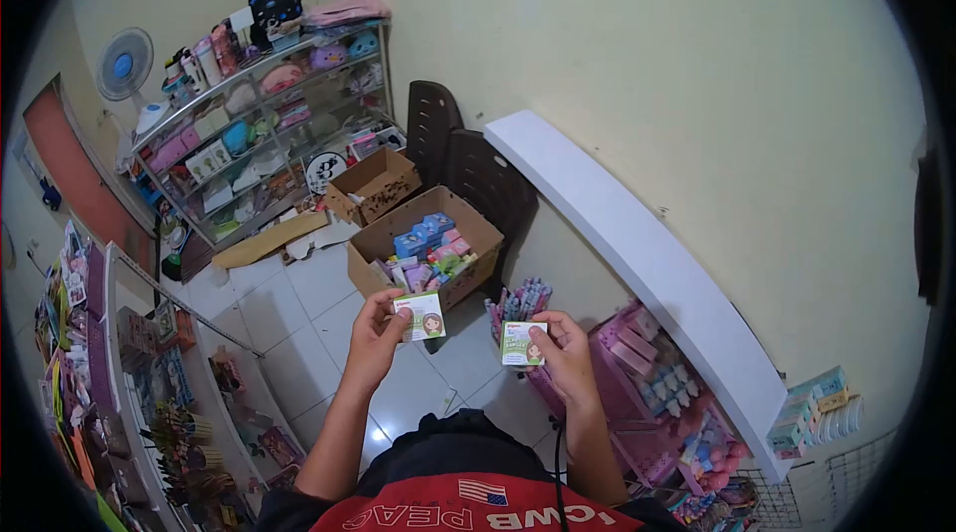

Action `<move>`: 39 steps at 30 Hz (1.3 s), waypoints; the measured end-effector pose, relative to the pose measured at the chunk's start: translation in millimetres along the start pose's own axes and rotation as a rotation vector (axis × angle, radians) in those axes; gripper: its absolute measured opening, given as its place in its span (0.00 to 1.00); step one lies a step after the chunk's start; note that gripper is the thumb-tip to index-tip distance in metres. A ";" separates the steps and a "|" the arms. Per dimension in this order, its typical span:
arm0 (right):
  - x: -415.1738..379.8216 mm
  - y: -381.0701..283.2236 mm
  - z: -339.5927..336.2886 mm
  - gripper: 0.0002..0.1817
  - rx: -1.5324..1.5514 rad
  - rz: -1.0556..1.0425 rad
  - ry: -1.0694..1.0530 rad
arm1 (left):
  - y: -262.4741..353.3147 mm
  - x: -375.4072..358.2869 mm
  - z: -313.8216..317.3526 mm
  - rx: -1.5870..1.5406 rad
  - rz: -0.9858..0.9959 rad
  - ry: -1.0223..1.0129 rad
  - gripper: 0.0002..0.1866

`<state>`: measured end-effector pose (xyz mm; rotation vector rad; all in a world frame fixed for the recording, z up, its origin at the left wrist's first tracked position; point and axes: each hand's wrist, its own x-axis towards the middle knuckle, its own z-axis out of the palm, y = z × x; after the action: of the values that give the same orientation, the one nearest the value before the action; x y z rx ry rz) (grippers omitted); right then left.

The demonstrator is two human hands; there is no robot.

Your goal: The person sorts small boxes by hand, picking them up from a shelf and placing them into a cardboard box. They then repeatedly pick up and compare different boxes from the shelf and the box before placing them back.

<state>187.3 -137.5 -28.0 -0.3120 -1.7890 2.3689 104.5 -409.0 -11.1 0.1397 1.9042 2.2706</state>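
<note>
My left hand (376,333) is closed on a small white and green box (426,321) with a face printed on it. In my right hand (568,348) is a similar white and green box (517,345), pinched between thumb and fingers. The two boxes are apart, their printed faces turned up. Beyond my left hand stands an open cardboard box (475,279) holding blue, pink and green packages. A bundle of pens or pencils (528,299) is just past my right hand.
A smaller cardboard box (401,195) stands behind the larger one, beside dark chairs (483,170). A glass display cabinet (289,124) lines the back. Shelves of goods flank me, with a white curved counter (617,233) on the right. Cardboard (269,238) lies on the floor.
</note>
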 end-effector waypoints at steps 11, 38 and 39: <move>65.1 22.1 44.1 0.11 0.012 0.100 0.013 | -11.8 62.4 -66.1 -0.012 -0.054 0.058 0.16; 426.7 181.3 4.5 0.24 -0.436 0.422 -0.418 | -226.1 322.8 -42.7 0.089 -0.364 0.194 0.23; 430.0 188.6 2.9 0.24 -0.438 0.436 -0.415 | -235.7 327.2 -45.8 0.085 -0.378 0.194 0.23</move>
<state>-228.7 -85.0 -239.3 -0.3017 -2.6854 2.4152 -207.4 -350.7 -264.2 -0.4090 1.9201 2.0113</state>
